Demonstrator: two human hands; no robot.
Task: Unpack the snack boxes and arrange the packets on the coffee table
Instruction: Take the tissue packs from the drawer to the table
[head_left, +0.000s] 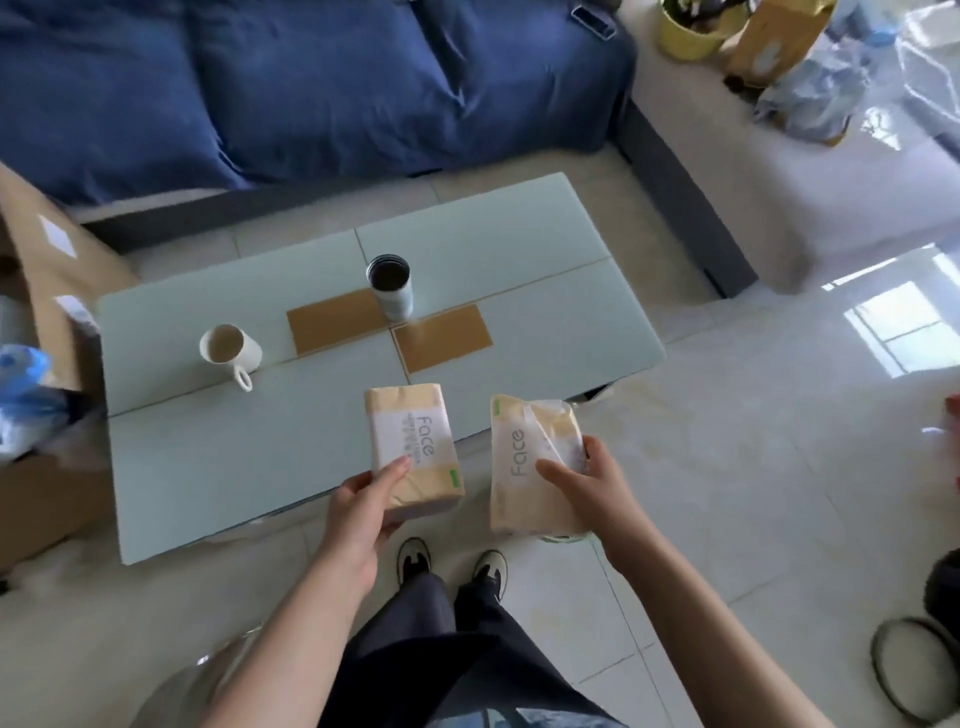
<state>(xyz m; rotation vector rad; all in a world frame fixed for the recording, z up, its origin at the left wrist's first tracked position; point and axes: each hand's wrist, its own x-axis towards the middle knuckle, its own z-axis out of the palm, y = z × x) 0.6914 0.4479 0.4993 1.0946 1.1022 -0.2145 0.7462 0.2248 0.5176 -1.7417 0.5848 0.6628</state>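
One tan tissue packet (413, 447) marked "Face" is gripped at its near end by the left hand (358, 512), over the near edge of the glass coffee table (218, 457). A second tissue packet (530, 467) is pinched by the right hand (592, 483), just off the table's near right corner. A white mug (228, 351) and a metal tumbler (390, 286) are seen farther back on the table.

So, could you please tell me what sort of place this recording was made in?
Most likely a home living room: a blue sofa stands behind a low glass coffee table that bears a white mug, on a tiled floor.
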